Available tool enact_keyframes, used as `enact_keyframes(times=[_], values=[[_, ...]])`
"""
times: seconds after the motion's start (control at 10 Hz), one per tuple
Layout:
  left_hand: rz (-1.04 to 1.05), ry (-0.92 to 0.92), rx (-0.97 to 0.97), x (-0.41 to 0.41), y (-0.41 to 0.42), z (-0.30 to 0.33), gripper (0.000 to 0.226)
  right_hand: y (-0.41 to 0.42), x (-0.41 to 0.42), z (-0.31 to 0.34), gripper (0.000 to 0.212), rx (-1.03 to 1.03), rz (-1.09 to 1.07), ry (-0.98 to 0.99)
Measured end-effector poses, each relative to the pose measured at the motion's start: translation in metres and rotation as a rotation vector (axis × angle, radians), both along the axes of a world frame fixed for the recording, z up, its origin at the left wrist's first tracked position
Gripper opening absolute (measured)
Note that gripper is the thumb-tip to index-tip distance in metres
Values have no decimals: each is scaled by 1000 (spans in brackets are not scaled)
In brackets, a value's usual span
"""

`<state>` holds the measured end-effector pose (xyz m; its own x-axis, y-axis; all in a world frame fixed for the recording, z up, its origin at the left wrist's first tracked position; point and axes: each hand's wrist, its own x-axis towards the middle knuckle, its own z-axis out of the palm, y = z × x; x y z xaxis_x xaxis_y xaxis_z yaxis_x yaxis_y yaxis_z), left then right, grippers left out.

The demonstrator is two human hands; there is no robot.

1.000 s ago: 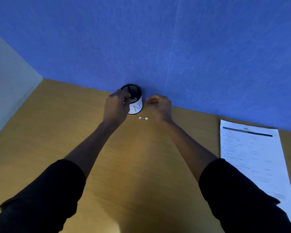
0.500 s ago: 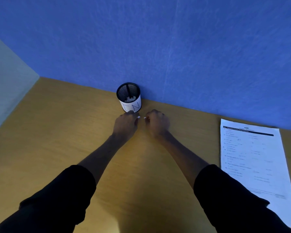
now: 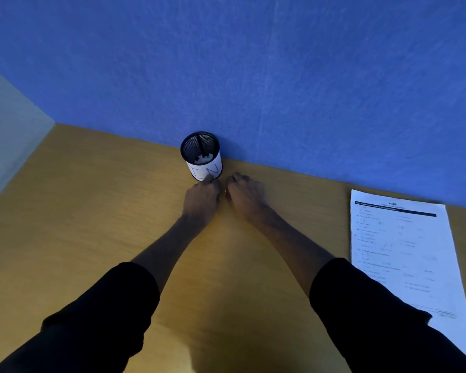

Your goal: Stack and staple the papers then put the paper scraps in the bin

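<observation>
A black mesh bin point(image 3: 200, 149) with a white paper label stands against the blue wall, with white scraps inside it. My left hand point(image 3: 203, 198) rests on the desk just in front of the bin, its fingers pinched down over a paper scrap that they hide. Right beside it, my right hand point(image 3: 246, 196) is curled the same way. A tiny white paper scrap point(image 3: 225, 190) shows at its fingertips, between the two hands. The printed paper stack point(image 3: 404, 254) lies flat at the right.
The wooden desk point(image 3: 92, 211) meets the blue wall point(image 3: 253, 76) just behind the bin, and a pale side panel point(image 3: 8, 146) closes the left. My black sleeves fill the bottom of the view.
My left hand came down from the bin's rim to the desk. Both hands closed over the two scraps in front of the bin.
</observation>
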<state>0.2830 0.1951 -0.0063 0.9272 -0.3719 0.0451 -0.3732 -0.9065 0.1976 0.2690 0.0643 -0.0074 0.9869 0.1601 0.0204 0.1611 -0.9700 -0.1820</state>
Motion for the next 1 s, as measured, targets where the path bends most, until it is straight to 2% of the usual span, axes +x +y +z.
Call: enact_keyframes(times=[0.1, 0.2, 0.3, 0.4, 0.5, 0.7, 0.8, 1.0], values=[[-5, -67, -51, -2, 5, 3, 11, -3, 1, 2, 24, 97, -38, 48], [35, -228, -179, -1, 13, 15, 13, -6, 3, 12, 24, 350, -119, 27], [126, -355, -294, 4, 17, 36, 15, -3, 12, 32, 18, 564, -140, -100], [174, -391, -377, 9, 12, 58, 13, 2, 27, 51, 14, 627, -158, -175], [269, -367, -428, 19, 9, 74, 14, 8, 39, 63, 10, 609, -161, -213], [368, -261, -460, 35, 15, 77, 14, 16, 52, 73, 11, 509, -151, -130], [382, -221, -449, 35, 16, 78, 9, 17, 48, 80, 16, 501, -179, -129], [405, -187, -441, 21, 16, 87, 4, 10, 30, 91, 12, 545, -190, -117]])
